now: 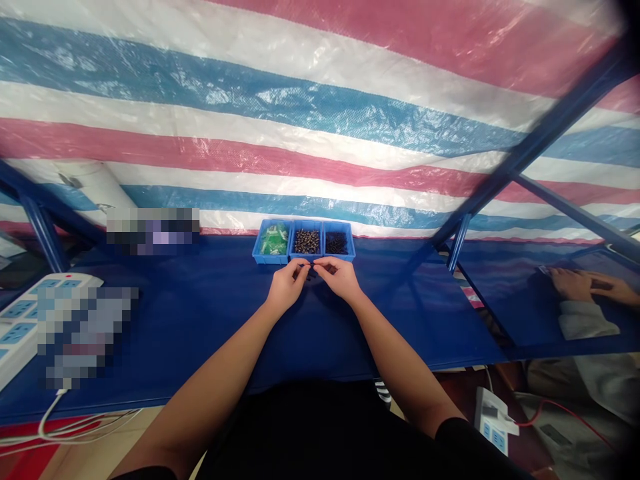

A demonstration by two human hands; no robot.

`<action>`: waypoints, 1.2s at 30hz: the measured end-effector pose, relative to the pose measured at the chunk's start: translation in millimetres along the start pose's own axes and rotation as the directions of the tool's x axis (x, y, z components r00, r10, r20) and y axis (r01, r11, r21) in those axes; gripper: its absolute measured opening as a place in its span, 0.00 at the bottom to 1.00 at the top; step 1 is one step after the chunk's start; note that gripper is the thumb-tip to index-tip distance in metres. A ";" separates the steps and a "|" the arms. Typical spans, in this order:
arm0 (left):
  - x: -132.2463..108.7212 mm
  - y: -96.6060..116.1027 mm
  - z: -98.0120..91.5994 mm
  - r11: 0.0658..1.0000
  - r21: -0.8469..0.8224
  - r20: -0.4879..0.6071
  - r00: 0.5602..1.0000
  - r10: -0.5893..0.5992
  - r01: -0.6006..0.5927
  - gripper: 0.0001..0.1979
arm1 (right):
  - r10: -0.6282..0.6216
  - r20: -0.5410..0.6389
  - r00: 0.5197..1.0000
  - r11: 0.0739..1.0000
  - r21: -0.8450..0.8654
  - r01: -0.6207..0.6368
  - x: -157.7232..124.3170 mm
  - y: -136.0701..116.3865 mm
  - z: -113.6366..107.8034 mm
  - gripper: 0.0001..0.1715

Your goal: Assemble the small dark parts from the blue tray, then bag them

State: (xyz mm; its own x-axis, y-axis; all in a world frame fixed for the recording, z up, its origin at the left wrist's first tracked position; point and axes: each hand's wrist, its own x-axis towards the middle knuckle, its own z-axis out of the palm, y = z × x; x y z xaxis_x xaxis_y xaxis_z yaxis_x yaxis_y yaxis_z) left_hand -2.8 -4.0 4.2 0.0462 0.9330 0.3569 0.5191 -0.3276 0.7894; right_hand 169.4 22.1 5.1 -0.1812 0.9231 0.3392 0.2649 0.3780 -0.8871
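My left hand [286, 283] and my right hand [341, 275] meet over the blue table [200, 320], just in front of three small blue bins. Both hands are closed in a pinch, fingertips almost touching, around a tiny dark part too small to name. The left bin [273, 241] holds green pieces. The middle bin [307, 241] holds small dark and brown parts. The right bin [338, 241] holds dark parts.
A white power strip [25, 313] lies at the table's left edge with its cable hanging down. A striped tarp [320, 120] hangs behind. Blue frame bars [525, 153] cross on the right. Another person's hands [590, 287] rest on the neighbouring table.
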 end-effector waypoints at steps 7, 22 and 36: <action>-0.2 0.8 -0.6 1.000 -0.006 0.003 1.000 -0.011 0.011 0.14 | -0.024 -0.011 1.000 1.000 -0.021 0.024 0.0 0.8 -0.3 0.12; -0.2 1.8 -0.5 1.000 -0.013 0.002 1.000 -0.015 0.015 0.14 | -0.024 -0.009 1.000 1.000 -0.009 0.024 -0.6 -0.8 0.4 0.12; -1.0 1.2 -1.3 1.000 -0.011 0.005 1.000 -0.010 0.010 0.13 | -0.037 -0.019 0.999 0.999 -0.016 0.036 -0.4 -0.8 0.4 0.12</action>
State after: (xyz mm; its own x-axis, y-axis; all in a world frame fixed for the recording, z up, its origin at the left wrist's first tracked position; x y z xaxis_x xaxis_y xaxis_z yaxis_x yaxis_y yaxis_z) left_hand -3.4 -5.5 5.5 0.0458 0.9369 0.3465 0.5105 -0.3201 0.7981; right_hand 168.8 21.4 5.5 -0.1728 0.9098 0.3773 0.2733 0.4123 -0.8691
